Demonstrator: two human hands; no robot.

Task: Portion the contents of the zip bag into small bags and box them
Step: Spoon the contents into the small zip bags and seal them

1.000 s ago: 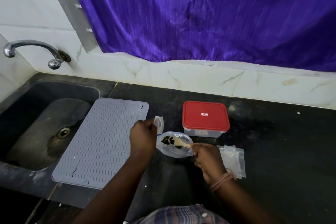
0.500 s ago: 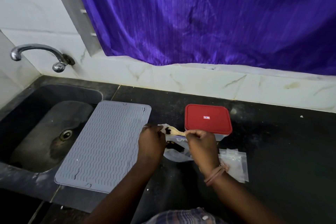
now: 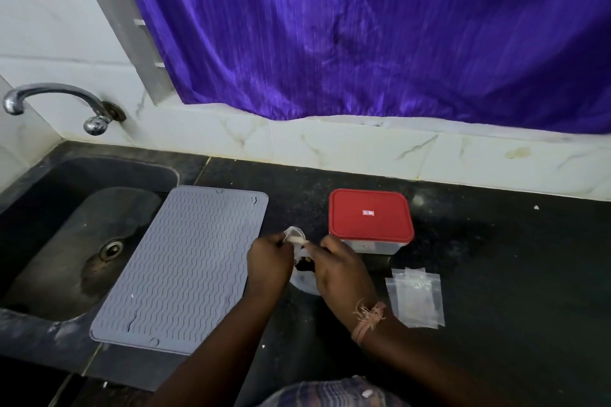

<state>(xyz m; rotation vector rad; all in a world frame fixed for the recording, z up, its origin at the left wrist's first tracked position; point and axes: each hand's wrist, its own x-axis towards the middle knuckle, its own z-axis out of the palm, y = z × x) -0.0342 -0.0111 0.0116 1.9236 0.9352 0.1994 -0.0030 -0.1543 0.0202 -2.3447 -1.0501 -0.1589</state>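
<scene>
My left hand [image 3: 269, 259] pinches a small clear bag [image 3: 295, 234] held open above the counter. My right hand [image 3: 342, 269] grips a wooden spoon [image 3: 302, 242] whose tip reaches into that small bag. Below and between the hands lies the zip bag [image 3: 303, 281] with dark contents, mostly hidden by my hands. A box with a red lid [image 3: 370, 216] stands shut just behind my right hand. A stack of empty small bags [image 3: 415, 297] lies flat on the counter to the right of my right wrist.
A grey ribbed mat [image 3: 185, 268] lies left of my hands, partly over the edge of a dark sink [image 3: 66, 241] with a chrome tap [image 3: 56, 99]. A purple curtain [image 3: 363, 30] hangs behind. The black counter [image 3: 512, 274] stretches to the right.
My right hand lifted the spoon out of the zip bag and brought it up to the small bag in my left hand. Both hands came closer together.
</scene>
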